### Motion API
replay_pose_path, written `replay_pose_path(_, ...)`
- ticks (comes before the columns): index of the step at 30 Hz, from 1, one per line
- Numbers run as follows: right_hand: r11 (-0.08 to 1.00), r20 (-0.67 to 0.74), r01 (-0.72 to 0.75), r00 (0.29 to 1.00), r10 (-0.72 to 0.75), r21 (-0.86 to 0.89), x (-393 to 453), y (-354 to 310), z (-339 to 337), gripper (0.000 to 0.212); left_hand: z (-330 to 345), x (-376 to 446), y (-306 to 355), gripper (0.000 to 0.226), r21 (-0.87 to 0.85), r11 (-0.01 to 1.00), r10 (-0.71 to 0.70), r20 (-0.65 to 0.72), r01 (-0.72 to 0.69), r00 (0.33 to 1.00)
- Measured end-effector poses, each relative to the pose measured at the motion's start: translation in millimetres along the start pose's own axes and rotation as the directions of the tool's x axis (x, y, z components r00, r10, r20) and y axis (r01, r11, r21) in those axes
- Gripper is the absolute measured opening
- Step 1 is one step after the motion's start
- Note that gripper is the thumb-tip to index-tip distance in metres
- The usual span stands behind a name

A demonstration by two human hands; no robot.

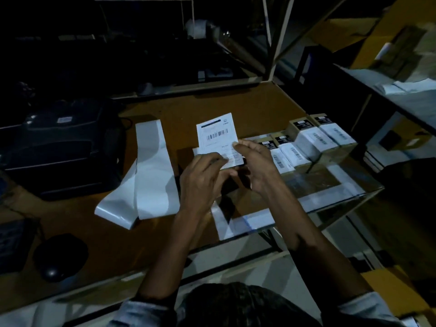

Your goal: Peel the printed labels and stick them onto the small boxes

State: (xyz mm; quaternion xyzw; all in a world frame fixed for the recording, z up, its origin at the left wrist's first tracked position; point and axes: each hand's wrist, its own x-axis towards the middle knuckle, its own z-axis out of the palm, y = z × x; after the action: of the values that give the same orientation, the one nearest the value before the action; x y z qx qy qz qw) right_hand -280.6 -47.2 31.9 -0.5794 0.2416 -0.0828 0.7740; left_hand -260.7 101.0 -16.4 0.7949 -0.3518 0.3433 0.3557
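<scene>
A white printed label [216,134] with a barcode stands upright between my two hands above the brown table [247,109]. My left hand [203,175] pinches its lower edge. My right hand [253,161] pinches its right edge with thumb and fingertip. A second white sheet lies just behind the label's lower part. To the right, several small tan boxes [316,140] stand in rows, each with a white barcode label on it. What lies under my hands is hidden.
A strip of blank white label backing [153,171] lies curled to the left of my hands. A black label printer [61,147] sits at the far left. A black mouse [60,256] and a keyboard corner lie near the front left edge.
</scene>
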Motion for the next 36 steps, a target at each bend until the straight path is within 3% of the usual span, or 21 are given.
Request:
replay_pose_path(4,0.997,0.050,0.014,0.999,-0.010,-0.074,-12,6,-31,0.011,-5,8,22,0.051,-0.088,0.937,-0.344,-0.068,0.338,0.936)
replay_pose_path(7,0.995,0.139,0.026,0.990,-0.013,-0.094,-21,15,-48,0.013,-7,24,19,0.043,-0.159,0.849,-0.516,-0.053,0.503,0.855)
replay_pose_path(9,0.996,0.197,0.030,0.980,-0.013,-0.083,-27,18,-56,0.010,-8,36,10,0.044,-0.284,0.707,-0.652,0.092,0.647,0.753)
replay_pose_path(11,0.997,0.230,0.026,0.973,-0.010,-0.066,-31,20,-60,0.010,-8,47,1,0.042,-0.349,0.539,-0.702,0.318,0.767,0.638)
replay_pose_path(13,0.998,0.244,0.032,0.969,-0.018,-0.053,-34,25,-62,0.010,-11,54,-3,0.038,-0.304,0.525,-0.631,0.488,0.795,0.603)
replay_pose_path(15,0.999,0.222,0.027,0.975,-0.017,-0.042,-34,29,-60,0.010,-12,57,-4,0.030,-0.283,0.578,-0.551,0.556,0.765,0.622)
replay_pose_path(17,1.000,0.161,0.007,0.987,-0.003,-0.022,-35,33,-58,0.011,-11,60,-7,0.020,-0.318,0.619,-0.509,0.535,0.718,0.675)
replay_pose_path(19,1.000,0.073,-0.024,0.997,0.025,-0.017,-36,41,-58,0.014,-9,64,-8,0.010,-0.371,0.625,-0.484,0.507,0.687,0.713)
replay_pose_path(22,0.996,-0.008,-0.086,0.996,0.086,0.022,-41,51,-55,0.023,-6,73,-9,0.012,-0.393,0.614,-0.463,0.523,0.684,0.716)
replay_pose_path(26,0.975,-0.004,-0.145,0.989,0.147,0.171,-48,58,-41,0.042,-4,79,-5,0.015,-0.416,0.648,-0.411,0.515,0.638,0.753)
replay_pose_path(30,0.977,-0.017,-0.176,0.984,0.180,0.123,-48,64,-32,0.023,-4,81,-8,0.015,-0.445,0.657,-0.388,0.492,0.608,0.780)
replay_pose_path(33,0.973,-0.018,-0.197,0.980,0.200,0.122,-50,65,-28,0.034,-1,77,-17,0.015,-0.445,0.639,-0.404,0.500,0.627,0.766)
replay_pose_path(36,0.970,-0.006,-0.205,0.978,0.208,0.132,-52,64,-27,0.030,4,74,-26,0.014,-0.445,0.635,-0.427,0.478,0.631,0.768)
